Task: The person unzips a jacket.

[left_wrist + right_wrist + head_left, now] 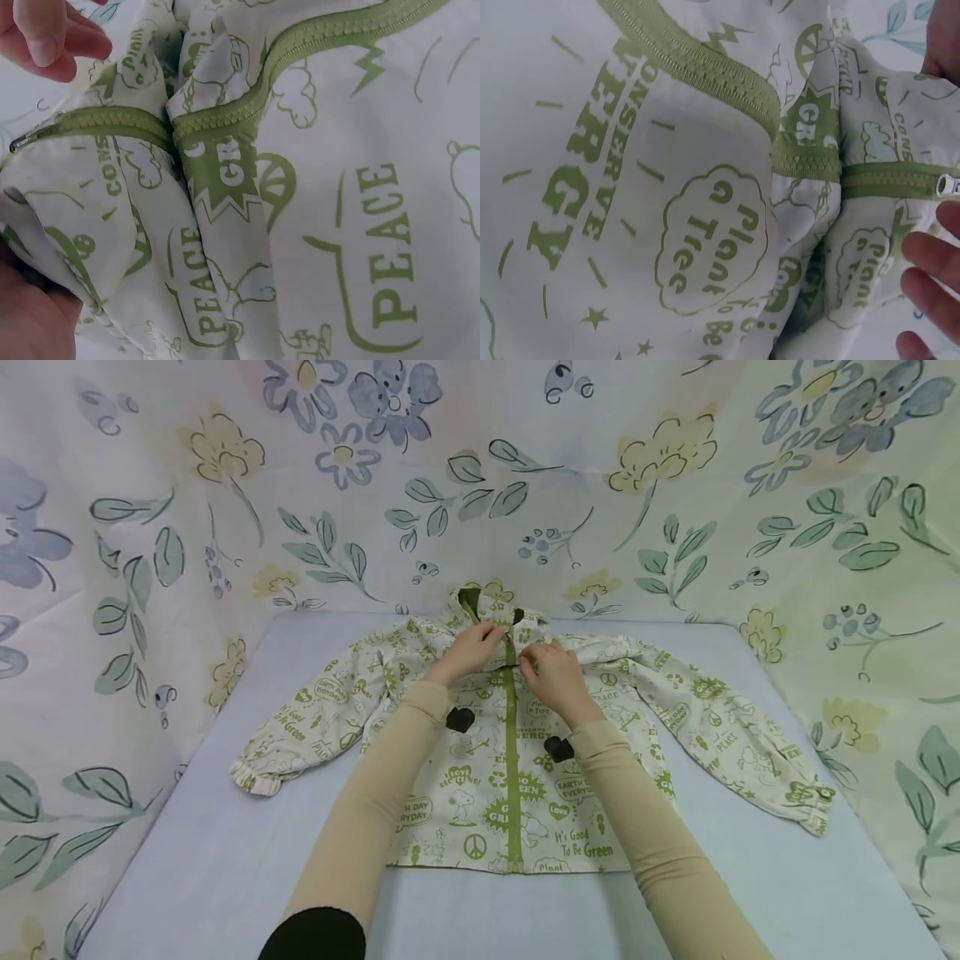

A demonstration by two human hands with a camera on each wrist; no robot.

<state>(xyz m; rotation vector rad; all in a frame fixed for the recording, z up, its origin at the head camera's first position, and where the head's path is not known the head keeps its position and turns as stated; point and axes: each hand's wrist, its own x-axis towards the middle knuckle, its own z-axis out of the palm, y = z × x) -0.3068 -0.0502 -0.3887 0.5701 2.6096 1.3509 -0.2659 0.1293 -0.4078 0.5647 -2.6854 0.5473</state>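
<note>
A white zip-up jacket (465, 777) with green print lies front up, sleeves spread to both sides. Its green zip (512, 752) runs closed up the middle, and the metal zip slider (949, 184) sits near the collar (495, 608). My left hand (471, 652) is at the upper front, left of the zip, and grips the cloth, which hides part of its fingers in the left wrist view. My right hand (553, 677) is right of the zip; its fingers (930, 262) are spread and loosely bent close to the slider, with nothing between them. Below the hands, the jacket front folds across the zip.
The jacket lies on a pale table (187, 827). A flower-printed curtain (480, 485) hangs behind and along both sides. One sleeve (315, 718) reaches toward the left edge, the other sleeve (727, 735) toward the right. Small black pieces (460, 719) show beside the wrists.
</note>
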